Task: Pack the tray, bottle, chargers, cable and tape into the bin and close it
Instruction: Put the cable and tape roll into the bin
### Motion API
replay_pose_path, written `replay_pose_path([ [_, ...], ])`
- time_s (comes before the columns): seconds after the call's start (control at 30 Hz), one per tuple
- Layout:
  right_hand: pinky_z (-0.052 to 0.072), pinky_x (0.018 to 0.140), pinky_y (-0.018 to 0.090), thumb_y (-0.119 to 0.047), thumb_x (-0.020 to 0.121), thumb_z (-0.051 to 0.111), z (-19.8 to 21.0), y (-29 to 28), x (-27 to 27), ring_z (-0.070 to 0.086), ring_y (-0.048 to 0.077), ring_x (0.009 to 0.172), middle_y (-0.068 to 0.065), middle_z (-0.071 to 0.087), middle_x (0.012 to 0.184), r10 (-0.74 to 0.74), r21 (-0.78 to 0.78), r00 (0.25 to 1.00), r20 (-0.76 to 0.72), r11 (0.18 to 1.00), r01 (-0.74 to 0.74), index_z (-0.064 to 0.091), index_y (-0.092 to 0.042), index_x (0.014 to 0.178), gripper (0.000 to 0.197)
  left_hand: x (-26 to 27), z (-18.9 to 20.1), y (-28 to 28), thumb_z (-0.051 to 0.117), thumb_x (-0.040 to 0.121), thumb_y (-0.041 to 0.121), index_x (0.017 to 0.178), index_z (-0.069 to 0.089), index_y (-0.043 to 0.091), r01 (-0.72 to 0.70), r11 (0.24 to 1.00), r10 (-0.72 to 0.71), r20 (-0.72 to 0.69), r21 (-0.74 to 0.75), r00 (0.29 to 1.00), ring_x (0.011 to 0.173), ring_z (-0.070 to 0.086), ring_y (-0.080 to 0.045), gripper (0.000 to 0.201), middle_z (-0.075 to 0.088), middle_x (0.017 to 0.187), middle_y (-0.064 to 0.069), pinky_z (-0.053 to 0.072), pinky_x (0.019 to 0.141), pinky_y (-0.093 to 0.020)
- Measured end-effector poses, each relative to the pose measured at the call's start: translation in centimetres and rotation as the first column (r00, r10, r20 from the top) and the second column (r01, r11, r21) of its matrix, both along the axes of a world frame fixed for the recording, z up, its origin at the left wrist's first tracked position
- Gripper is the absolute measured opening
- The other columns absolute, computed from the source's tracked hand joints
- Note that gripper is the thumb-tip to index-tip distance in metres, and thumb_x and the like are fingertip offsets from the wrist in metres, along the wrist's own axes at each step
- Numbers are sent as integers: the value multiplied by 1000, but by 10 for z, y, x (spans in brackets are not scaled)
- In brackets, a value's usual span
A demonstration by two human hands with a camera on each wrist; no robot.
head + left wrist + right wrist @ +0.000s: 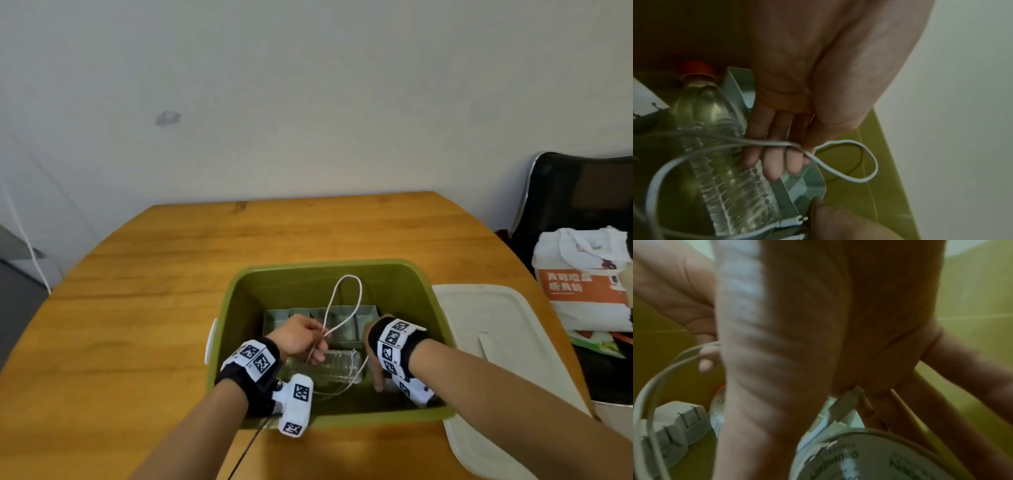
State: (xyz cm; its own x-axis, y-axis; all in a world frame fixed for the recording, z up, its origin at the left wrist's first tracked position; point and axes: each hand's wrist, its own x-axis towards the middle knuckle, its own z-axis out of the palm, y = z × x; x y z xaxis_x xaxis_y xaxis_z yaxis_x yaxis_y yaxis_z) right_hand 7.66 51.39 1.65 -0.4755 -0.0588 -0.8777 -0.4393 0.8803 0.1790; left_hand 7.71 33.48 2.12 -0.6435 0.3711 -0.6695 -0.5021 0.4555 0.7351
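Observation:
The green bin stands on the wooden table with both hands inside it. My left hand pinches the white cable between thumb and fingers, and a loop of it rises above the grey tray at the bin's far side. The clear bottle with a red cap lies along the near side. My right hand points straight fingers down beside the bottle, close to the cable's plug. White chargers and the tape roll lie on the bin floor.
The bin's white lid lies flat on the table just right of the bin. A black chair with a white and orange bag stands past the table's right edge. A wall runs behind the table.

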Motion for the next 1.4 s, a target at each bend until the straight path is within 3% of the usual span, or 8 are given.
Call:
replay_pose_path([
  [0.17, 53, 59, 31, -59, 75, 78, -9, 0, 3, 57, 20, 61, 4, 64, 82, -36, 8, 996, -78, 999, 37, 69, -8, 116, 65, -9, -4, -8, 44, 99, 3, 122, 58, 0, 141, 981, -132, 74, -129, 988, 63, 63, -18, 27, 70, 80, -10, 57, 55, -28],
  [0.33, 52, 92, 34, -31, 75, 86, -3, 10, -3, 65, 26, 113, 7, 69, 121, -203, -107, 970, -134, 976, 190, 71, -14, 120, 51, -23, -2, -8, 46, 94, 0, 123, 60, -2, 278, 937, -257, 122, -210, 959, 62, 65, -21, 31, 70, 72, -7, 54, 69, -35],
  [0.47, 59, 76, 35, -57, 62, 85, 3, 8, -16, 72, 25, 79, 6, 73, 97, -165, -101, 972, -168, 984, 149, 69, -15, 111, 67, -31, -2, -3, 46, 95, -3, 126, 59, -2, 367, 878, -358, 85, -308, 930, 60, 67, -18, 33, 74, 91, -12, 59, 68, -35],
  [0.6, 58, 70, 30, -37, 72, 85, 63, 3, -38, 70, 21, 75, 5, 73, 89, -291, -184, 955, -47, 943, 278, 71, -7, 92, 39, -32, -9, -1, 54, 93, 1, 119, 67, 1, 448, 789, -481, 32, -419, 876, 70, 68, -19, 29, 73, 92, -10, 58, 72, -31],
  [0.7, 51, 58, 30, -34, 75, 86, 90, 0, -53, 56, 17, 56, 0, 61, 65, -352, -336, 923, -157, 898, 285, 62, -8, 70, 36, -27, -16, -2, 53, 96, 4, 112, 72, 6, 457, 761, -524, -22, -460, 851, 47, 60, -5, 25, 71, 77, -3, 50, 46, -18],
  [1.03, 58, 79, 35, -38, 80, 83, 11, -19, -14, 64, 20, 76, 5, 72, 86, -227, -232, 970, 89, 942, 242, 71, -2, 93, 40, -33, -19, -12, 73, 85, 22, 108, 76, 19, 550, 718, -635, -78, -427, 769, 88, 65, -10, 23, 76, 107, 3, 52, 93, -35],
  [1.27, 52, 58, 26, -34, 86, 78, 22, -7, -12, 60, 11, 56, 3, 71, 79, -315, -379, 945, 91, 866, 326, 74, -1, 106, 39, -43, -12, -25, 78, 79, 16, 97, 76, 17, 457, 692, -630, -158, -558, 761, 91, 68, -14, 19, 76, 102, 0, 55, 84, -31],
  [1.4, 60, 66, 32, -32, 90, 72, 64, 3, -28, 73, 18, 70, 4, 78, 94, -399, -562, 917, 30, 752, 345, 72, -8, 104, 28, -53, 19, -9, 72, 86, 25, 92, 75, 17, 415, 771, -587, -286, -483, 758, 60, 58, -2, 11, 70, 76, 9, 49, 58, -17],
])
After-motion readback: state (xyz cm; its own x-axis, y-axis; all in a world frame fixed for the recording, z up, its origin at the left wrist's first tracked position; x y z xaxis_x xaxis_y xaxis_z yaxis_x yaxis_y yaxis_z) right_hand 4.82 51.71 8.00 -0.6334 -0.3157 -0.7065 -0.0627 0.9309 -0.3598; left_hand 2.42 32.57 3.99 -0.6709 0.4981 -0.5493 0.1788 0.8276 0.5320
